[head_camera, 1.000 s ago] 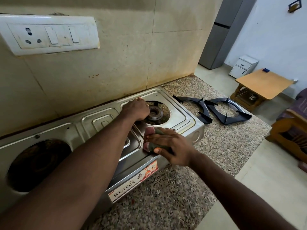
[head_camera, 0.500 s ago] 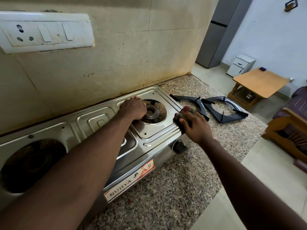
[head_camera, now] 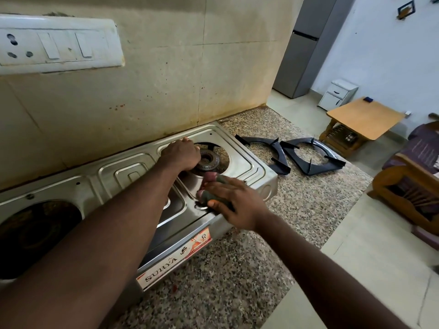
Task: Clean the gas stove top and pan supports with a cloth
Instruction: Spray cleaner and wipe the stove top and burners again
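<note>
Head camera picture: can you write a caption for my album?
Right hand wipes the steel stove top with a cloth; left hand steadies it.

The stove point(head_camera: 123, 184) is seen to be of pressed steel, smooth and glossy with a brushed sheen, and a glossy paper label point(head_camera: 175, 260) is stuck to its front. The two supports point(head_camera: 292, 155) are finished in dark, smooth, faintly shiny metal, and the burner point(head_camera: 210, 160) in dull grey, rough-looking metal. The desk point(head_camera: 237, 269) is formed of polished speckled stone, the cloth point(head_camera: 213, 188) is a soft, matt, crumpled fabric, the wall point(head_camera: 166, 79) is faced with smooth, stained tiles, and the switch plate point(head_camera: 59, 43) is of smooth white plastic.
</note>
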